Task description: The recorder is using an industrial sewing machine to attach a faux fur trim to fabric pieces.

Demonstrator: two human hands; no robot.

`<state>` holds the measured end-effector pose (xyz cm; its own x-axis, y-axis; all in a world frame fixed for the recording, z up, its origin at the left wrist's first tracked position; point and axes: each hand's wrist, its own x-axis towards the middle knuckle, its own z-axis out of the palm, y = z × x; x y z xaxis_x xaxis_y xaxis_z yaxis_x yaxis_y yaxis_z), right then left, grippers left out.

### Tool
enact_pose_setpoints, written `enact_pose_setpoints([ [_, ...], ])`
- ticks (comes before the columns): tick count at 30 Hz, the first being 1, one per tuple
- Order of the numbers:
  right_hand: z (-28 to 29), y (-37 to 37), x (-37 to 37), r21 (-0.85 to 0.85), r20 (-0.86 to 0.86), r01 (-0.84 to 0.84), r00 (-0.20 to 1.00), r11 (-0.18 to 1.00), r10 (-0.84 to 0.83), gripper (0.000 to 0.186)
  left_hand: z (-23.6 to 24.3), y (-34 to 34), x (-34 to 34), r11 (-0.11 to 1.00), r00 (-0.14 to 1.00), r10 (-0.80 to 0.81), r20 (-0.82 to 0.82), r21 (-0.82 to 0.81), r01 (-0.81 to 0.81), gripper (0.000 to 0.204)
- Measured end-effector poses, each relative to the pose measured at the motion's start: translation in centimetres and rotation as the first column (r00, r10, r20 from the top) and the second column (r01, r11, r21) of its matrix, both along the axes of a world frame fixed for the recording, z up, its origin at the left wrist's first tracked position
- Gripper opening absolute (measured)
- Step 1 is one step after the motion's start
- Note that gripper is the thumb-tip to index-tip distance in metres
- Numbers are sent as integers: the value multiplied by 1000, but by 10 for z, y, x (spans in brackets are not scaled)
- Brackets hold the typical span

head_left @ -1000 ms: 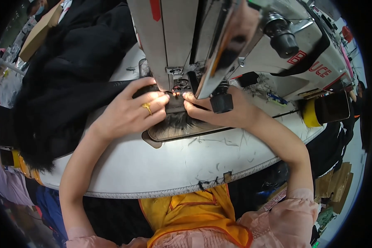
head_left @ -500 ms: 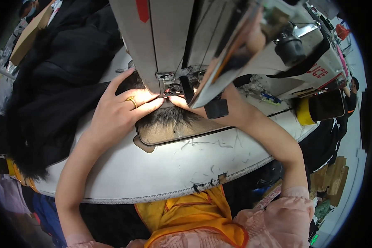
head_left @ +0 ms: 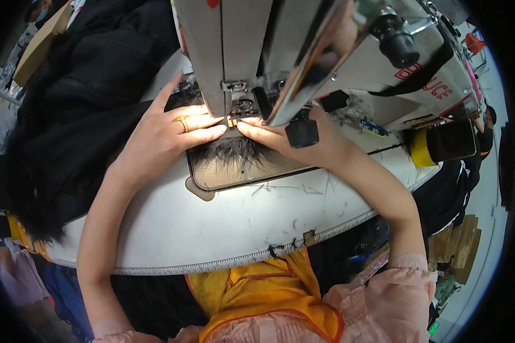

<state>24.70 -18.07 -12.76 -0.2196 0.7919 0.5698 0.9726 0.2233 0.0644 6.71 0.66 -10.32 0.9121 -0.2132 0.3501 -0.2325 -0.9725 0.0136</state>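
Observation:
My left hand [head_left: 151, 134] lies beside the needle area of a sewing machine [head_left: 200, 51], thumb and forefinger close together at a piece of black furry cloth [head_left: 234, 150]. Its outermost finger stretches away over the dark material. Opposite it, my right hand [head_left: 312, 140] has its thumb and fingertips on the same cloth, just right of the presser foot [head_left: 243, 107]. Long black fur hangs toward me over a tan machine plate [head_left: 223, 176]. A lamp glows on the fingertips. The machine head and a black knob hide part of my right hand.
A large black garment with furry edges [head_left: 97, 80] is heaped at the left. The white table [head_left: 257, 223] carries loose fur strands and a measuring tape [head_left: 194, 268] along its curved edge. A yellow-and-black object [head_left: 423, 148] stands at the right. Cardboard [head_left: 455, 246] leans below it.
The view has shifted slightly. My right thumb and fingers now show more plainly beside the presser foot, a little apart from the left thumb. Both hands stay on the furry cloth.

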Motion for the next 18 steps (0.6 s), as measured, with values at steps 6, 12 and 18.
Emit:
enact_pose_setpoints([
  [6,18,-6,2,-363,-10,44,999,931,-51,26,-3,4,1,998,999,-50,7,25,50,31],
  [12,23,1,18,-29,64,47,997,998,-45,18,-3,9,6,999,998,-45,47,12,44,37],
  [18,33,-10,-26,-404,73,42,997,914,-14,45,7,-45,-1,994,999,33,11,107,-35,34],
])
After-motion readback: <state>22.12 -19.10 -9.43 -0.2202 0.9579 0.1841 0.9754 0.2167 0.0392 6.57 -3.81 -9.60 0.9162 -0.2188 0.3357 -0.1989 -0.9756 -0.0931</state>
